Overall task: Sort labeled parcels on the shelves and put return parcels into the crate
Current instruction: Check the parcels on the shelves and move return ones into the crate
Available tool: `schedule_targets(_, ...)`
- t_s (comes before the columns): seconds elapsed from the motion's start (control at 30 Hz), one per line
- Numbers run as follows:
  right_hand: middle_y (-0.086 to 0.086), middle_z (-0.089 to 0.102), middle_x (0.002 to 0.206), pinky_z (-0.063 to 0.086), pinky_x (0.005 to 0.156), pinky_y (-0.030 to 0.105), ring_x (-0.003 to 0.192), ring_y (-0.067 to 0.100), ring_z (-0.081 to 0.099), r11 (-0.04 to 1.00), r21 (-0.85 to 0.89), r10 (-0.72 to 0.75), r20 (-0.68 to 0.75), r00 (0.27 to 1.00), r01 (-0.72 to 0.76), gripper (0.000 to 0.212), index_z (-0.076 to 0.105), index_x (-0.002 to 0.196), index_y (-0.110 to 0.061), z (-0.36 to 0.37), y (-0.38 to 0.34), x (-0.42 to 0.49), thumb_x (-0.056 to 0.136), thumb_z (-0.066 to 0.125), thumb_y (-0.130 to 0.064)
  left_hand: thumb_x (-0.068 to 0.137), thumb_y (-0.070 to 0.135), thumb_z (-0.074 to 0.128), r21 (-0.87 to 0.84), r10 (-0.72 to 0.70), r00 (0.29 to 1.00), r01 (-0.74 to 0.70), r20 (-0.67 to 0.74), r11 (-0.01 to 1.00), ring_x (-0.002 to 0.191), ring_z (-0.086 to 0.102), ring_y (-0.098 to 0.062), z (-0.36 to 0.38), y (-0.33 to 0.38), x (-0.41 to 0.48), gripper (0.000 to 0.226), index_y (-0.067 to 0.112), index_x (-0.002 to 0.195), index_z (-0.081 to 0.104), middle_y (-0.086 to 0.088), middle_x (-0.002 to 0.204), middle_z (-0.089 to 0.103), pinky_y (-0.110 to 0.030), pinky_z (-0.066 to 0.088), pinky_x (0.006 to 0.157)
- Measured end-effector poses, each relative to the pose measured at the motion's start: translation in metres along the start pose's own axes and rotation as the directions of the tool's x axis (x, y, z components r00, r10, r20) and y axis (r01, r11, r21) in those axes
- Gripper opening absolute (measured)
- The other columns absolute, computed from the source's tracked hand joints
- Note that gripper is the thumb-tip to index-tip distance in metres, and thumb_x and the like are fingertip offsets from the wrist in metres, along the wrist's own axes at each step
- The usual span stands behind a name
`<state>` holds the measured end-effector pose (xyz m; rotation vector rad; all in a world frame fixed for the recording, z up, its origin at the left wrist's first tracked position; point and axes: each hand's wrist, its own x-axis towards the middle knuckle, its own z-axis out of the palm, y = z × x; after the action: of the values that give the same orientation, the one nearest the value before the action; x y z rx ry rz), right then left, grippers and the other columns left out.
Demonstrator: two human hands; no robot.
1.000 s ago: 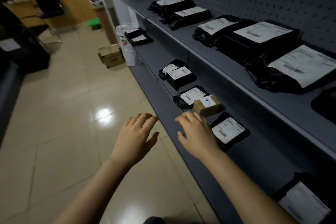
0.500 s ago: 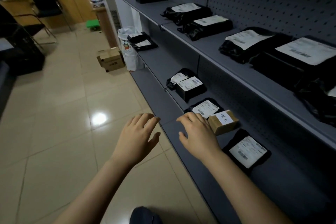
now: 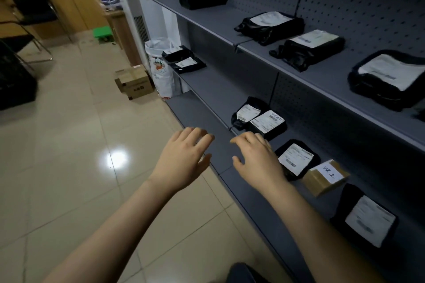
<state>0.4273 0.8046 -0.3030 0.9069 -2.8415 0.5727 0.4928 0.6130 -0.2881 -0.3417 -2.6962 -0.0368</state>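
Left hand [image 3: 184,158] and right hand [image 3: 257,159], fingers spread and empty, have advanced past the brown box [image 3: 325,177] toward the black parcels [image 3: 266,122] beyond it; no parcel selected yet.

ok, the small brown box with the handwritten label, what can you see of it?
The brown box is small, flat, closed, cardboard by its look, with shiny tape. A white label with dark handwriting sits on top. It lies askew on the grey shelf, between one black bag and another. The right hand is near, not touching.
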Motion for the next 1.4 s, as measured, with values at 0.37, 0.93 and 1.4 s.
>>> schedule_targets(0.37, 0.001, 0.053, 0.123, 0.04, 0.098, 0.035, 0.117, 0.021, 0.046, 1.0, 0.016, -0.002, 0.003, 1.0, 0.002, 0.035, 0.055, 0.125, -0.018, 0.054, 0.011, 0.155, 0.09, 0.061, -0.019, 0.076, 0.025, 0.077, 0.016, 0.001, 1.0, -0.001, 0.027, 1.0, 0.098, 0.059, -0.028, 0.057, -0.118, 0.088, 0.042, 0.012, 0.113, 0.062, -0.007, 0.108, 0.062, -0.037, 0.05, 0.081)
schedule_targets(0.93, 0.002, 0.054, 0.125, 0.042, 0.094, 0.033, 0.118, 0.023, 0.047, 0.96, 0.011, 0.278, 0.027, 0.96, -0.278, 0.036, 0.057, 0.126, -0.017, 0.107, 0.068, 0.308, 0.09, 0.062, -0.019, 0.075, 0.028, 0.075, -0.126, 0.222, 0.972, -0.211, 0.078, 0.969, 0.089, 0.057, -0.026, 0.177, -0.241, 0.232, 0.039, 0.015, 0.109, 0.063, -0.004, 0.103, 0.061, -0.033, 0.04, 0.076)
schedule_targets(1.4, 0.006, 0.061, 0.112, 0.048, 0.078, 0.028, 0.101, 0.026, 0.057, 0.6, 0.102, 0.799, -0.125, 0.588, -0.794, 0.036, 0.064, 0.115, -0.011, 0.205, 0.084, 0.336, 0.08, 0.07, -0.007, 0.082, 0.033, 0.051, -0.415, 0.607, 0.789, -0.524, 0.091, 0.744, 0.084, 0.061, -0.026, 0.323, -0.302, 0.328, 0.036, 0.013, 0.108, 0.065, -0.005, 0.1, 0.064, -0.034, 0.051, 0.072)
